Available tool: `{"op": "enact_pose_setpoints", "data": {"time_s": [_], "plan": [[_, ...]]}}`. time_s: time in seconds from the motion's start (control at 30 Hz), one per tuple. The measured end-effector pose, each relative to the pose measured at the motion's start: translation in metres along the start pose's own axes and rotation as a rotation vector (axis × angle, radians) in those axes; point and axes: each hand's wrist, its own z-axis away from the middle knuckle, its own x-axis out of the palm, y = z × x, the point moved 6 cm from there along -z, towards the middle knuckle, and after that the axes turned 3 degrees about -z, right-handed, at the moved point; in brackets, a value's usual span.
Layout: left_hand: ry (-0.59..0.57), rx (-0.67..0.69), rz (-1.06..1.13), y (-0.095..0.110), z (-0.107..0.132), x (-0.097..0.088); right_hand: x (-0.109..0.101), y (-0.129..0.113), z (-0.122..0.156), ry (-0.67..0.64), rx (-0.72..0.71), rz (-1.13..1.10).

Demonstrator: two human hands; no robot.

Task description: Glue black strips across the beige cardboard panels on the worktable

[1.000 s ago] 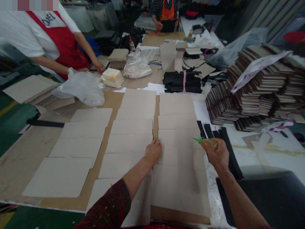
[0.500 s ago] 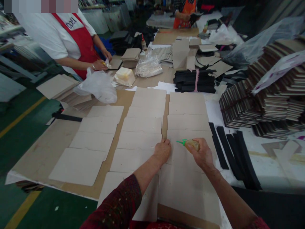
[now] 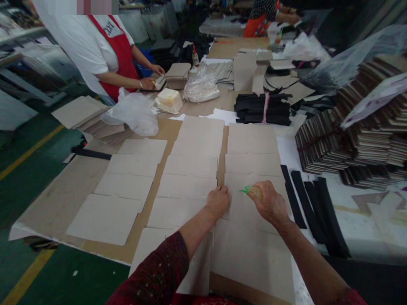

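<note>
blurred, illegible lettering (image 3: 109,29) on white patch (image 3: 118,31) of red apron (image 3: 125,58)

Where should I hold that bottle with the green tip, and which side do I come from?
Probably grip the bottle around its rounded body, from the right, as the right hand does: the thin green tip points left, so that end is best kept clear.

Dim overall, low contrast. Light soft, diffuse; direction can't be told. Pale sheets (image 3: 130,214) among the brightest areas, no hard glare; soft shading on the near ones, darker beside the left forearm (image 3: 193,241). Clear plastic bag (image 3: 202,87) shows small highlights. Background murky, orange apron (image 3: 255,26) soft. Wide-angle stretch: board stack (image 3: 378,127) at right slants, smears toward the edge. Pixelated patch (image 3: 85,7) top left. Right grip (image 3: 270,203) fairly clear, bottle (image 3: 256,193) slightly blurred.
</note>
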Motion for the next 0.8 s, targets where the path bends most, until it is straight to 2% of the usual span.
{"op": "enact_pose_setpoints", "data": {"time_s": [0.2, 0.5, 0.6, 0.7, 0.8], "plan": [[0.008, 0.0, 0.008, 0.0, 0.001, 0.0, 0.005, -0.006, 0.001, -0.004, -0.015, -0.098], [-0.013, 0.011, 0.007, -0.001, 0.002, -0.004, 0.012, -0.001, -0.005, 0.09, 0.035, -0.14], [-0.031, 0.018, -0.001, -0.001, 0.002, -0.005, 0.005, 0.015, -0.007, 0.173, 0.15, -0.309], [-0.038, 0.035, -0.009, 0.0, 0.003, -0.007, -0.003, 0.045, -0.004, 0.291, 0.327, -0.486], [-0.023, 0.04, -0.014, -0.001, 0.002, -0.015, -0.012, 0.078, -0.003, 0.373, 0.432, -0.55]]}}
